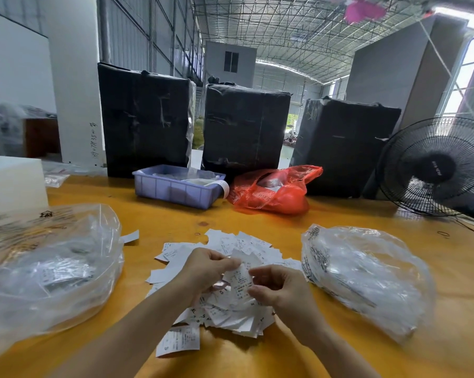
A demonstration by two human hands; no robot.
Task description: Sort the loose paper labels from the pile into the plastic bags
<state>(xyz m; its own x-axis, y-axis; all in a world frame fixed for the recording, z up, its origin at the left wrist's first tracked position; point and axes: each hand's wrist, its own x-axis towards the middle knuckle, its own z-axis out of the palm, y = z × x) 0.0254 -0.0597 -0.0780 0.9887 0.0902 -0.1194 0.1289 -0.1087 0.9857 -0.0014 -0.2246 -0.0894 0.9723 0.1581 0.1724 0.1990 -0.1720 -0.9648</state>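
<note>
Left hand (203,268), right hand (278,289) both pinch one label (240,282) — print unreadable, pile (225,309) partly hidden.

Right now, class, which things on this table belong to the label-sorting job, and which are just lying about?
Belong to the job:
left hand
right hand
held label
label pile
left clear bag
right clear bag

Just lying about:
blue tray
red bag
fan
black parcels
</note>
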